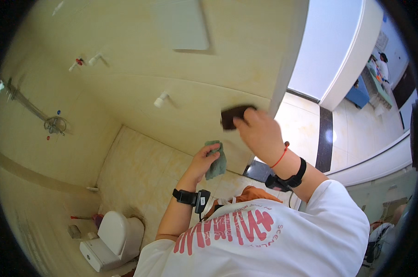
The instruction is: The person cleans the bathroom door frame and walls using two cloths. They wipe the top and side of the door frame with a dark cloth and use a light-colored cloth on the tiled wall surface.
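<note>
My right hand (259,133) is raised near the tiled wall, its fingers closed on a dark brown, flat object (234,117), blurred; whether it is a sponge or a pad I cannot tell. Lower and to the left, my left hand (206,162) pinches a folded green cloth (216,166) between thumb and fingers, with the cloth hanging down. The two hands are apart. Both wrists carry black straps with small devices.
A white toilet (113,239) stands at lower left, and a shower fitting (55,125) is on the left wall. White wall taps (161,99) stick out ahead. At right, a doorway opens onto a tiled floor (344,128) with a distant person (383,65).
</note>
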The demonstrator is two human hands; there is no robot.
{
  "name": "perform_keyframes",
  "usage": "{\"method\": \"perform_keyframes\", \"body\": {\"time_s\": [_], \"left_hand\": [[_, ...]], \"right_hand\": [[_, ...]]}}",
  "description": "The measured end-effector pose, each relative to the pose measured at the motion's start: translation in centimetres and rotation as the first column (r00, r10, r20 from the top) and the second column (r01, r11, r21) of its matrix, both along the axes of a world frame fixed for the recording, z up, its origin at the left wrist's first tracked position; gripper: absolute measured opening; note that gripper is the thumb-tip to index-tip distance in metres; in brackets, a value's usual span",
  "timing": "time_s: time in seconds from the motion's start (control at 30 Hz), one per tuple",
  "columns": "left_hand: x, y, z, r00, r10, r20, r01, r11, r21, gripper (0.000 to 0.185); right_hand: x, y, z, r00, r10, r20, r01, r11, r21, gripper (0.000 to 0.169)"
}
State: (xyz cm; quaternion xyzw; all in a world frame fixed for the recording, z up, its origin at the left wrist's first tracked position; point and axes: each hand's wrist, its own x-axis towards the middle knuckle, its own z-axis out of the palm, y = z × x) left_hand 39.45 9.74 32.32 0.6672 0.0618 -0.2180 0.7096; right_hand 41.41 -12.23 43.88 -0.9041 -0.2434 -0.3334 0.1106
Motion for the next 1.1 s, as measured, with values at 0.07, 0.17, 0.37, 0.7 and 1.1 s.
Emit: {"method": "perform_keyframes", "body": {"time_s": [0.07, 0.17, 0.37, 0.7, 1.1], "left_hand": [[0.0, -0.9, 0.1, 0.999, -0.034, 0.026, 0.032, 0.997, 0.066, 0.038], [0.2, -1.2, -1.0, 0.998, -0.041, 0.037, 0.036, 0.99, 0.14, 0.036], [-0.2, -1.7, -2.2, 0.999, -0.039, 0.013, 0.036, 0.986, 0.162, 0.033], [-1.6, -3.7, -3.1, 0.981, -0.176, -0.087, 0.193, 0.945, 0.263, 0.029], [-3.4, -4.8, -5.9, 0.935, -0.351, -0.04, 0.344, 0.876, 0.338, 0.028]], "right_hand": [[-1.3, -2.0, -2.2, 0.972, 0.123, -0.198, -0.103, 0.989, 0.108, 0.01], [-2.1, -5.5, -1.9, 0.965, 0.224, -0.133, -0.144, 0.882, 0.448, 0.016], [2.6, -8.0, 4.6, 0.915, -0.061, 0.399, -0.275, 0.628, 0.728, 0.026], [-0.8, -5.8, -21.0, 0.894, 0.093, -0.438, 0.304, 0.592, 0.746, 0.027], [-6.3, -1.8, -21.5, 0.952, 0.009, -0.305, 0.279, 0.38, 0.882, 0.028]]}}
